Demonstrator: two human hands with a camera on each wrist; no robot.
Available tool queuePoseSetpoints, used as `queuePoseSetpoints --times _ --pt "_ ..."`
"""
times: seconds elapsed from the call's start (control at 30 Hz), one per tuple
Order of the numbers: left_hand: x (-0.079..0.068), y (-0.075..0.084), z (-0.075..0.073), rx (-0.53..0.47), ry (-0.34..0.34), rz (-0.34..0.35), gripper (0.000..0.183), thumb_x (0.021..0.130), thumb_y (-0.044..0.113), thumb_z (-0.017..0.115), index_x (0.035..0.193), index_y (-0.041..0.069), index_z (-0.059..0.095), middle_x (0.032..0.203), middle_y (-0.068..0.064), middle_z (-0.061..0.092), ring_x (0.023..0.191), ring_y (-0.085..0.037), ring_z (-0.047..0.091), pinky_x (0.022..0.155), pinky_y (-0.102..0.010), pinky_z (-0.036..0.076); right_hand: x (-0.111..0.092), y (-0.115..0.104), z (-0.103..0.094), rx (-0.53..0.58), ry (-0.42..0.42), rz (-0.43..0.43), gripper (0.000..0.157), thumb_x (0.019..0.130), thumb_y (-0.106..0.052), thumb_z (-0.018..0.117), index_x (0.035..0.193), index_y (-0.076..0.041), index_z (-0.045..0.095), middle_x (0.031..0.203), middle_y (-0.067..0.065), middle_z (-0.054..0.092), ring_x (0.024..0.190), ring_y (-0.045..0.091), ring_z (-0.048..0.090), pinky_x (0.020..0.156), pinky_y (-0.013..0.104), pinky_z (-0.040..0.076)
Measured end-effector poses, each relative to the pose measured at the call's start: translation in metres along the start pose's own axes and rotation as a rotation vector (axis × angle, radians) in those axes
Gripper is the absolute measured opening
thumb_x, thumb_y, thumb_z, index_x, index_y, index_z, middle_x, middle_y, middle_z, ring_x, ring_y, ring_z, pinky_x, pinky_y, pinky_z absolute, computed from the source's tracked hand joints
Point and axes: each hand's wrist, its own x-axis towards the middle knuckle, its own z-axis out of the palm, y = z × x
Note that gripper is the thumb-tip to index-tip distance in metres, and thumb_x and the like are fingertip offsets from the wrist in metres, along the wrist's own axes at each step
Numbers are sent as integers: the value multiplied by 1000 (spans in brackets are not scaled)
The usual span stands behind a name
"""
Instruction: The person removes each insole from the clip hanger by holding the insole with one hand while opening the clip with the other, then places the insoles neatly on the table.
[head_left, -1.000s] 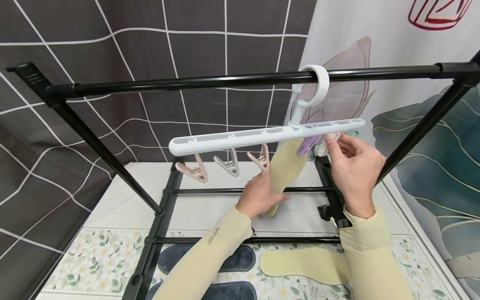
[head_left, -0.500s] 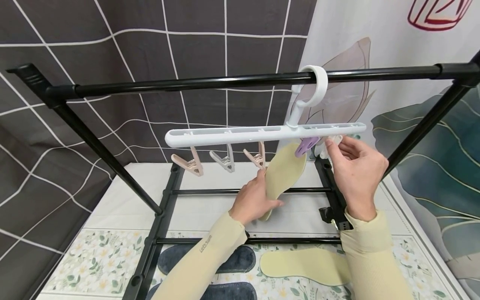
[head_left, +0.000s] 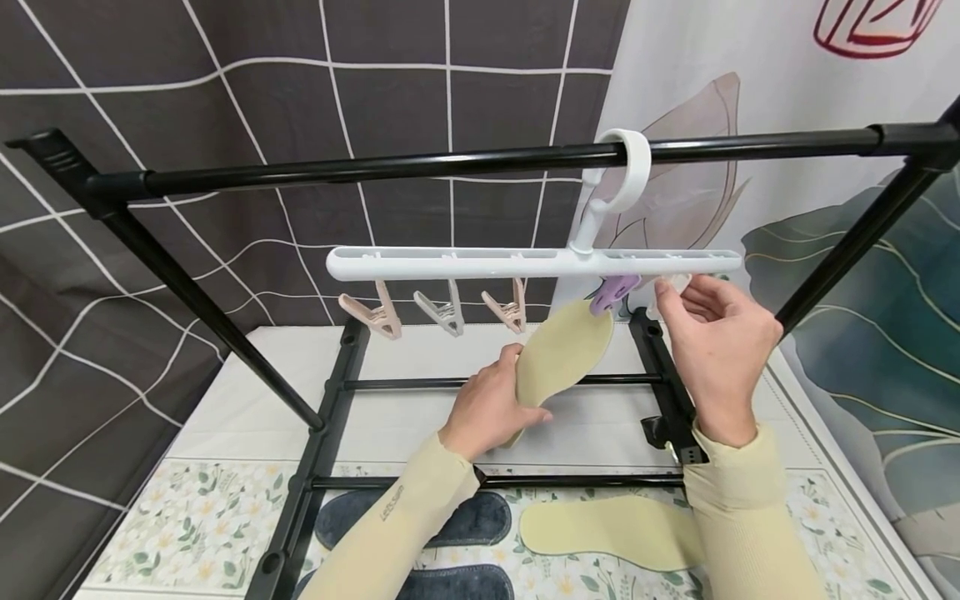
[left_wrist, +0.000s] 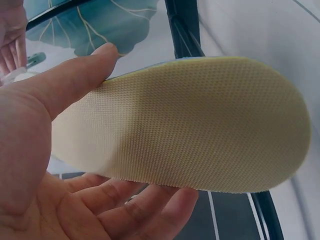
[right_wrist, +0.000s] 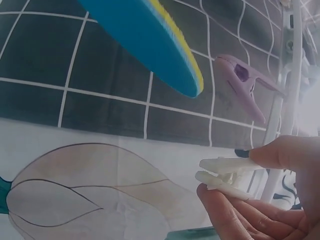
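Note:
My left hand grips a pale yellow insole by its edges, thumb on one side and fingers on the other in the left wrist view. Its other face looks blue in the right wrist view. A white hanger bar hangs above by its hook. My right hand pinches a white clothespin under the bar's right end; its tips are slightly apart with nothing between them. Beside it, a purple clothespin hangs close to the insole's upper end, which is apart from both clothespins in the right wrist view.
A black rail carries the hanger. Two pink clothespins and a grey one hang on the left. Below lie another yellow insole and dark blue insoles. A grid-patterned curtain stands behind.
My left hand has moved left and slightly down with the insole. The hanger bar has swung from slanted to nearly level. My right hand, still pinching the white clothespin, has shifted slightly right.

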Motion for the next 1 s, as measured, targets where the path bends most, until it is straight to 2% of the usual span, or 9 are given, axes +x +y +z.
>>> queuePoseSetpoints --times 0.37,0.63,0.83,1.0 --pt "-14 -2 -6 -2 -35 35 95 61 43 84 138 12 37 118 -5 59 98 -20 59 78 -37 48 0 3 -2 62 21 1 33 75 -23 76 99 -1 71 84 15 69 70 -4 63 67 11 50" --pt "-24 -3 -9 14 -36 43 92 61 42 84 136 12 41 116 -3 60 95 -19 59 76 -36 49 -1 4 -5 126 58 51 31 75 -19 77 99 -2 71 77 -3 66 70 3 65 68 14 51" --pt "-35 -2 -9 28 -40 92 88 61 40 85 134 15 45 114 -3 62 93 -18 60 75 -35 49 -1 2 -7 133 61 65 29 77 -18 75 101 -2 70 82 -1 67 71 4 65 70 15 51" --pt "-44 0 -7 -11 -49 128 86 60 36 87 134 18 47 116 1 61 93 -16 61 75 -33 49 -3 -10 -11 152 63 79 29 78 -14 73 104 -2 69 88 5 69 75 6 66 73 17 52"
